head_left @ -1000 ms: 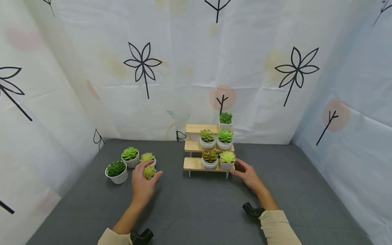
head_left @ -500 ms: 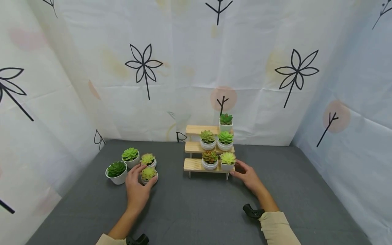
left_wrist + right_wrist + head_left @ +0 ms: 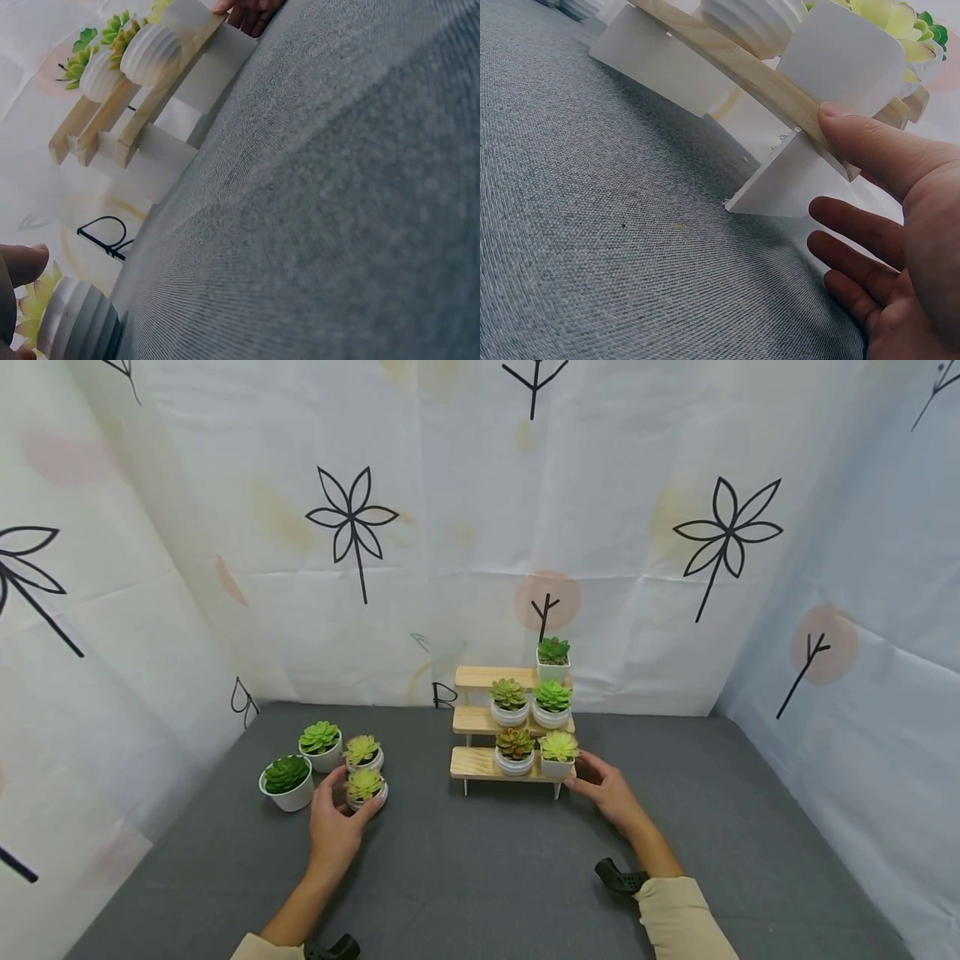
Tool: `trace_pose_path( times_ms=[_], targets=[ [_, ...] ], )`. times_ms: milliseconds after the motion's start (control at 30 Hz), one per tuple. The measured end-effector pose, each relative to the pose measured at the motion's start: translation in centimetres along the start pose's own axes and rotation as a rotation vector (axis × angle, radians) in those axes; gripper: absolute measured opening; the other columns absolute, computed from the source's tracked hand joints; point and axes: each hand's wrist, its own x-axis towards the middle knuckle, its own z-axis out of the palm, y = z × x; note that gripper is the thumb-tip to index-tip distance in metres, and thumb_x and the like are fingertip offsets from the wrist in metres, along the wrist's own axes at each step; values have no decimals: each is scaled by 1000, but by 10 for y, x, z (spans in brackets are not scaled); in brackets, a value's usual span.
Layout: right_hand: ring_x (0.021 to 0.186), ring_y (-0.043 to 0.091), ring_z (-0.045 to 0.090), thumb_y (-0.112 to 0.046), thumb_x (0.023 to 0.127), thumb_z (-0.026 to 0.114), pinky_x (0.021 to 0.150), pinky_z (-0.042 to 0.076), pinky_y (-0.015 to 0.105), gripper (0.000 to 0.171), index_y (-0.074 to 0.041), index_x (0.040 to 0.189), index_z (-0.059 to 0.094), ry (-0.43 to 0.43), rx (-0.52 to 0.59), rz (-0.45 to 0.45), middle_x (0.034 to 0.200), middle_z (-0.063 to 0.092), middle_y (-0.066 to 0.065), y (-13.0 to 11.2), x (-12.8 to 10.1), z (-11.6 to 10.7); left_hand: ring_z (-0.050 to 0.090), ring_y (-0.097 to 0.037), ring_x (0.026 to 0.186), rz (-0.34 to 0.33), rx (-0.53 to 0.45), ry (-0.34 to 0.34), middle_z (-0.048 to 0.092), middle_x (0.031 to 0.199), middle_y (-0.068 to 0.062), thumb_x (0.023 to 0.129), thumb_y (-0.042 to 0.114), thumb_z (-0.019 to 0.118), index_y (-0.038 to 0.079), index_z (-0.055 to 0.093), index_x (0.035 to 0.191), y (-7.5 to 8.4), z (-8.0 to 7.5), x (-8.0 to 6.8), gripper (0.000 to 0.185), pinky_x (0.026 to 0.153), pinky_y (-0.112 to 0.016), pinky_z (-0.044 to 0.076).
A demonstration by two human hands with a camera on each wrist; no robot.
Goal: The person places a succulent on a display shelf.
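My left hand (image 3: 333,831) reaches around a small yellow-green succulent (image 3: 364,785) in a ribbed white pot, thumb on the right and fingers on the left. In the left wrist view, the thumb (image 3: 26,262) is by the leaves and the pot (image 3: 79,322) sits low on the cloth. My right hand (image 3: 611,793) grips the right end of the bottom step of a three-step wooden stand (image 3: 472,762). Its thumb (image 3: 847,127) presses the step's edge below a square-potted succulent (image 3: 558,753); the index finger is mostly hidden behind the step, while the other fingers hang loosely.
Close by the left hand stand a dark green succulent (image 3: 287,782), a bright green one (image 3: 320,745) and a yellowish one (image 3: 363,753). Several potted succulents fill the stand's middle and right, including a top one (image 3: 553,657). Printed white cloth (image 3: 480,527) rises behind the grey table (image 3: 480,877).
My left hand has moved left and down, its fingers now around the front yellow-green succulent. The right hand stays at the stand, and the pots look unmoved.
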Motion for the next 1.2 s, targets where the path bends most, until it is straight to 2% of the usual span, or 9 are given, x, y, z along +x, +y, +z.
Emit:
trace_pose_path(
  times_ms=[200,433,600,967,1133,1200],
  targets=[
    [119,37,52,-8,91,69,89,46,32,60,4,143,43,-4,6,12,134,52,26,3,1,-1,49,-33,113,-45,34,-34,47,123,-22,81,12,80,-1,44,138,0,-3,0,69,88,-46,42],
    [116,42,53,-4,90,68,86,47,29,57,11,139,43,-18,5,-14,129,53,32,-28,-9,0,47,-36,117,-66,49,-127,44,127,-24,84,13,78,-2,38,142,-3,-6,4,72,92,-48,41],
    [116,42,53,-5,91,68,86,47,29,57,10,140,43,-25,-1,-9,129,53,32,-32,-11,0,48,-35,116,-83,48,-159,47,127,-25,84,11,78,-4,35,143,-8,-7,9,75,93,-48,41],
    [116,42,53,-5,91,67,85,47,27,57,10,140,43,-25,3,-11,129,53,32,-29,-10,0,52,-33,113,-83,142,-239,53,124,-24,84,18,77,-5,40,139,-20,-9,18,70,91,-47,43],
    [115,36,55,-8,91,69,86,48,29,58,6,141,43,-17,-1,-14,130,54,28,-4,-1,-1,53,-32,112,-75,148,-243,55,122,-23,82,18,79,-5,43,137,-20,-10,18,69,91,-46,44],
    [114,33,55,-10,91,69,86,48,29,59,4,142,43,-13,-1,-17,131,54,26,5,2,-1,52,-34,113,-83,150,-246,55,123,-24,82,16,79,-5,44,137,-15,-12,17,69,91,-47,43]
  ],
)
